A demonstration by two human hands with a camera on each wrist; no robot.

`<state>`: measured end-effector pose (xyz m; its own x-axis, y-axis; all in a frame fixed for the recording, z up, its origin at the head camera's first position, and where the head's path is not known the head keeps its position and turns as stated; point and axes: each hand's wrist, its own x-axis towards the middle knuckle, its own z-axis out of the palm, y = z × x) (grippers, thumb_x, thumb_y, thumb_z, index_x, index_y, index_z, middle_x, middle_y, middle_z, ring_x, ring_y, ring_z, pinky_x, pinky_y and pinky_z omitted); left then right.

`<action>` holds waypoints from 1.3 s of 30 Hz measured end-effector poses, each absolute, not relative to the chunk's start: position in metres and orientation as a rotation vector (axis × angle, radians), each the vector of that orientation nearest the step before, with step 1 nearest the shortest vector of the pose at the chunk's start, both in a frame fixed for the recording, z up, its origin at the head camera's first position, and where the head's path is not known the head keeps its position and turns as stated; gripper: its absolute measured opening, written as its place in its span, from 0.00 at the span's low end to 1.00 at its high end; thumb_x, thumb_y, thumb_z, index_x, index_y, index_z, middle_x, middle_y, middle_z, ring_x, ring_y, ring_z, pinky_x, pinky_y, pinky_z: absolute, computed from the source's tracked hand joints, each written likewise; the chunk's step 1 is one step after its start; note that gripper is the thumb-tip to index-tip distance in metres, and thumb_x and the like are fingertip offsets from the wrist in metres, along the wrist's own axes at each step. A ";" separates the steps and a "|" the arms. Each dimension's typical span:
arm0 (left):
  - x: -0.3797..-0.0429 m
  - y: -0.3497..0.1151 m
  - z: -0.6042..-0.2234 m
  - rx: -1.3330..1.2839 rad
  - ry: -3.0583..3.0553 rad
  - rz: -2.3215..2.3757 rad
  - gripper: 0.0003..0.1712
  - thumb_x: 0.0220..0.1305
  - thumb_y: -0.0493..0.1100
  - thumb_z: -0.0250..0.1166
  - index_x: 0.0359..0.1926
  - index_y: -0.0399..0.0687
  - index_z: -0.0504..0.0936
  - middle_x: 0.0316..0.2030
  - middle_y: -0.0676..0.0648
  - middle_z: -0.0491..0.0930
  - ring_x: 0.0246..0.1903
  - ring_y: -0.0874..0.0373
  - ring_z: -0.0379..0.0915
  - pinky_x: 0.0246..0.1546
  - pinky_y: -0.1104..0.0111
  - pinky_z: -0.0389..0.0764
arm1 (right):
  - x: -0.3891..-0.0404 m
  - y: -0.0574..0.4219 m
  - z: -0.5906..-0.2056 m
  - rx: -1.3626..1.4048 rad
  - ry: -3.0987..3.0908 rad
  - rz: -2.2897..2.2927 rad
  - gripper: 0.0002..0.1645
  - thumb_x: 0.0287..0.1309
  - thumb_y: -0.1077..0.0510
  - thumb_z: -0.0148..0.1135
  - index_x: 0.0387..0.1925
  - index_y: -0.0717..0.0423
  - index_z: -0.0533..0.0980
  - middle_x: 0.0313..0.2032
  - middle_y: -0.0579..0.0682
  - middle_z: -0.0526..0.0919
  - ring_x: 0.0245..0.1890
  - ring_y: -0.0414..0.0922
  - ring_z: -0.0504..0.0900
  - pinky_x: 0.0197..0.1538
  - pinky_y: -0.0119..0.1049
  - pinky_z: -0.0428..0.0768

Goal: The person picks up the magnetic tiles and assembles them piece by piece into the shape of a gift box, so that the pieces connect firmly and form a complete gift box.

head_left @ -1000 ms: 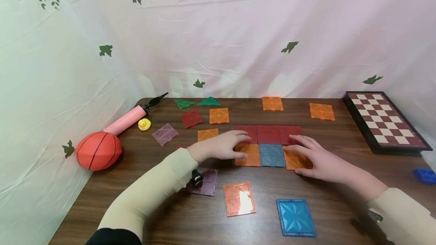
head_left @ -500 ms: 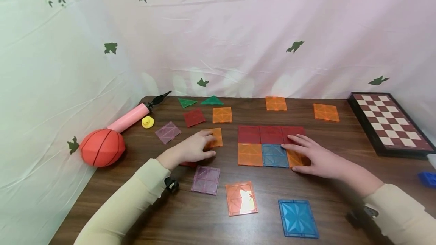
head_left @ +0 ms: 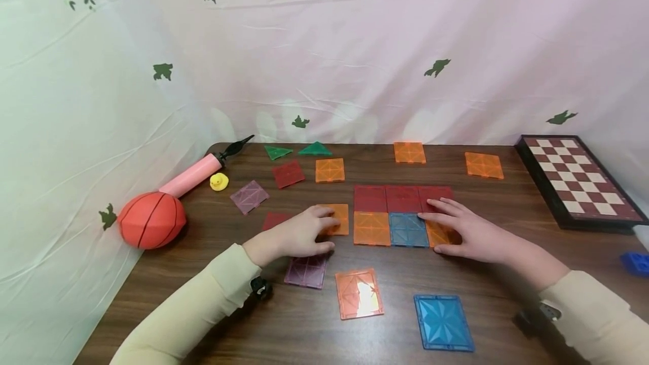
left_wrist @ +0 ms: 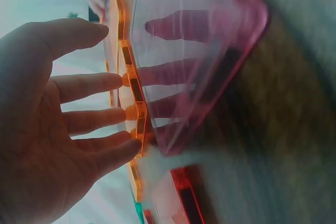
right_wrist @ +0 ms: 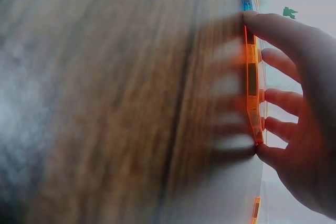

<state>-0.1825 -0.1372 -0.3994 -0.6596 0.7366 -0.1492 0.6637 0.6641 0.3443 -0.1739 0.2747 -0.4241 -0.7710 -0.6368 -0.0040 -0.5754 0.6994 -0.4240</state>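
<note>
My left hand (head_left: 303,233) rests its outstretched fingertips on a loose orange magnetic tile (head_left: 339,220), its thumb apart from the tile. Just right of that tile is a flat block: three red tiles (head_left: 370,199) in the far row, then an orange tile (head_left: 372,228), a blue tile (head_left: 408,230) and another orange tile (head_left: 440,234) in the near row. My right hand (head_left: 474,234) lies over this last one, fingers spread onto it and thumb at its near edge. A purple tile (left_wrist: 184,40) lies close below the left hand, filling much of the left wrist view.
Nearer the front lie a pale orange tile (head_left: 359,294) and a large blue tile (head_left: 443,323). More tiles, including a green triangle (head_left: 315,149), are scattered behind. At left are a yellow duck (head_left: 219,182), pink pump (head_left: 190,175) and red ball (head_left: 152,220); at right, a chessboard (head_left: 578,176).
My left hand has left the block, reached the loose orange tile on the left and slid it rightward and nearer, toward the near row. The right hand has stayed on its tile.
</note>
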 end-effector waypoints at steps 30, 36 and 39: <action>-0.281 -0.126 -0.399 0.822 2.666 0.354 0.36 0.74 0.47 0.58 0.78 0.44 0.61 0.78 0.39 0.51 0.77 0.44 0.46 0.74 0.53 0.54 | -0.174 0.273 -0.427 -0.981 2.798 -0.587 0.42 0.58 0.40 0.74 0.72 0.43 0.71 0.74 0.62 0.61 0.71 0.66 0.56 0.60 0.71 0.70; -0.282 -0.127 -0.404 0.856 2.648 0.292 0.35 0.72 0.44 0.58 0.77 0.45 0.64 0.77 0.39 0.54 0.77 0.42 0.47 0.74 0.53 0.53 | -0.175 0.273 -0.427 -0.975 2.799 -0.580 0.43 0.57 0.40 0.75 0.72 0.43 0.71 0.74 0.62 0.61 0.72 0.66 0.55 0.59 0.70 0.70; -0.275 -0.129 -0.405 0.887 2.647 0.297 0.35 0.71 0.44 0.58 0.76 0.44 0.65 0.77 0.38 0.55 0.76 0.40 0.47 0.74 0.52 0.53 | -0.176 0.272 -0.428 -0.977 2.798 -0.583 0.43 0.57 0.41 0.75 0.72 0.43 0.71 0.74 0.61 0.61 0.71 0.66 0.56 0.59 0.70 0.70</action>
<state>-0.2747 -0.1292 -0.4050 -0.7504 0.6141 -0.2445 0.5445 0.7841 0.2979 -0.1757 0.2722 -0.4277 -0.7840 -0.6206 0.0122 -0.5739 0.7172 -0.3953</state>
